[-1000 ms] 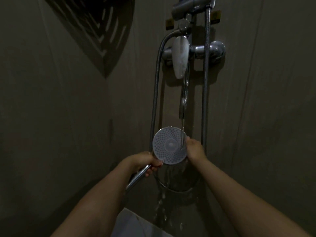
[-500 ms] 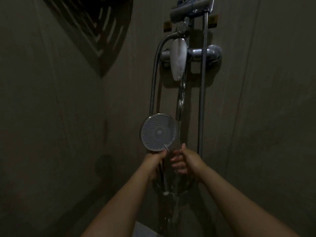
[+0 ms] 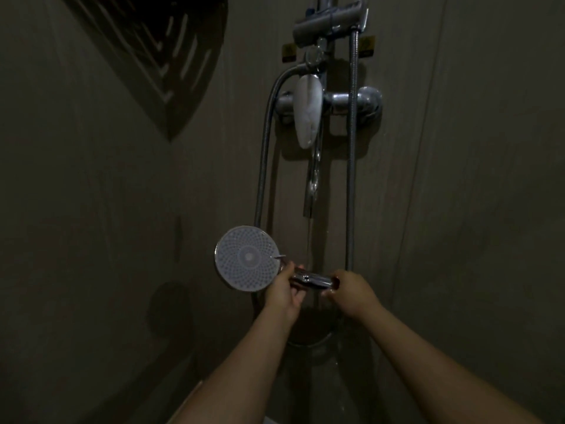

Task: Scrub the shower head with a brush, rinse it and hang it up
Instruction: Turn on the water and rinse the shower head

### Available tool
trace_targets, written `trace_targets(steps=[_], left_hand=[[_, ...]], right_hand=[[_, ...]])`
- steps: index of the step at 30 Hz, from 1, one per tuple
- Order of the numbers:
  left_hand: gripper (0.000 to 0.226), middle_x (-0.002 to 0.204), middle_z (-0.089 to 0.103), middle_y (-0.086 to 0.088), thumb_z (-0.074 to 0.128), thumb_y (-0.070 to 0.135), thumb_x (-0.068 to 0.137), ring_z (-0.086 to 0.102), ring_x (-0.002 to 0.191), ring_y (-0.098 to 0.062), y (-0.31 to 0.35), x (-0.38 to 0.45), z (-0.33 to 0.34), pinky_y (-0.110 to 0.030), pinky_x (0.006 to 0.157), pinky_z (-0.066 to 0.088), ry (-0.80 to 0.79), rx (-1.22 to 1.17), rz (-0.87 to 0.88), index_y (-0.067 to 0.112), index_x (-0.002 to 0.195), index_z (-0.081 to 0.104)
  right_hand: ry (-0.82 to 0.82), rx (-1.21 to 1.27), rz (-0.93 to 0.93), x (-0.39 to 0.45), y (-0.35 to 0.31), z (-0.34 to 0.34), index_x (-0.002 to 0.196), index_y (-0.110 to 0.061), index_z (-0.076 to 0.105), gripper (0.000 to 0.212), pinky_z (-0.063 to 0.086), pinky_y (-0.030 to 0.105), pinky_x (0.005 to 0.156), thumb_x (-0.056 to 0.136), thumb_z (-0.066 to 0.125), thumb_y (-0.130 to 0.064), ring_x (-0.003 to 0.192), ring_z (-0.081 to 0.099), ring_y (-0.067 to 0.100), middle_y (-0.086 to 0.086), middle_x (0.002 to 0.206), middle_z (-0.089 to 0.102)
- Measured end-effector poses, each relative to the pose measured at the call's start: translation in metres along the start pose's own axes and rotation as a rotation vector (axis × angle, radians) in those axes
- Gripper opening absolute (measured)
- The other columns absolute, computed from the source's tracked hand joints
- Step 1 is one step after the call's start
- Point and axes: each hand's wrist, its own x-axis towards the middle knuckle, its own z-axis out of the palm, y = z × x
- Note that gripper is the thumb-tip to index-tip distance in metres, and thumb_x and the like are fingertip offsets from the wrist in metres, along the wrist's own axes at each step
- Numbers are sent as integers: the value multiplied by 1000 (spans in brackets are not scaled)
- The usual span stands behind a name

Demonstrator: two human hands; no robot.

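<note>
Head view: hose (image 3: 262, 154), tap lever (image 3: 308, 113) — water trickling behind shower head (image 3: 247, 258).

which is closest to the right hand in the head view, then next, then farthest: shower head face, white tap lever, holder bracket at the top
From the right hand:
1. Shower head face, to its left at about the same height, on the handle that both hands hold.
2. White tap lever, well above on the mixer.
3. Holder bracket, at the very top of the rail.

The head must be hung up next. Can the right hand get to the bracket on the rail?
Probably yes: nothing blocks the bracket above the right hand, though that hand grips the shower head handle.
</note>
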Motion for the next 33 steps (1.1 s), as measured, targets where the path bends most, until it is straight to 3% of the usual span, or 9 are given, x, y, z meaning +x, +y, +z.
trace_targets(steps=[6,8,11,14,16,19,23,28,33], left_hand=[[7,68,63,-11,53,4,90,58,71,-25,-9,5,-1,-38,74,49,65,239,-28,5,94,60],[10,58,63,-9,53,3,89,58,64,-23,-10,8,-3,-36,72,50,86,346,-15,5,82,60],[14,68,61,-10,54,-4,86,57,59,-20,-1,16,-14,-31,60,51,131,569,93,-2,96,62],[29,86,63,-11,59,-2,82,56,66,-19,16,13,-26,-26,63,49,142,969,181,-3,110,63],[28,89,59,-10,62,2,83,50,60,-10,28,10,-32,-12,49,43,94,1178,200,-2,111,64],[16,70,59,-5,72,13,78,49,57,-7,45,8,-38,-13,48,40,63,1361,163,-2,84,69],[32,37,50,8,77,26,74,45,39,-3,68,7,-45,-17,46,37,14,1667,171,13,53,56],[32,36,51,7,65,32,84,46,30,-4,87,-7,-41,-16,38,40,-115,1701,52,11,61,59],[48,52,48,-4,41,50,93,45,37,-11,90,-12,-41,-19,43,38,-123,1373,-87,13,66,54]], right_hand=[[-255,-189,87,-5,12,-3,71,-16,58,25,36,20,54,74,75,-35,72,54,13,1,75,59],[-252,-218,69,-5,14,1,65,-15,56,29,38,20,55,74,74,-36,77,61,17,7,82,65],[-171,-201,42,-2,13,2,84,-7,67,32,38,22,68,80,68,-39,95,64,24,15,99,68],[-91,-25,45,1,10,-4,59,-19,50,35,37,22,65,86,63,-36,75,56,18,6,76,58],[-16,180,65,2,5,-7,58,-22,47,34,36,23,55,87,63,-33,62,51,12,-1,65,54],[56,406,73,7,-1,-4,63,-21,51,27,40,23,56,85,66,-29,65,54,13,-2,65,55],[158,510,65,13,-7,-5,65,-17,52,29,52,40,71,86,63,-33,72,59,26,11,73,61],[329,498,42,14,-11,-16,62,-14,55,38,55,48,76,95,47,-33,77,66,37,24,79,67],[486,675,-13,14,-43,-46,65,-18,54,40,55,45,73,98,38,-33,68,61,26,10,69,60]])
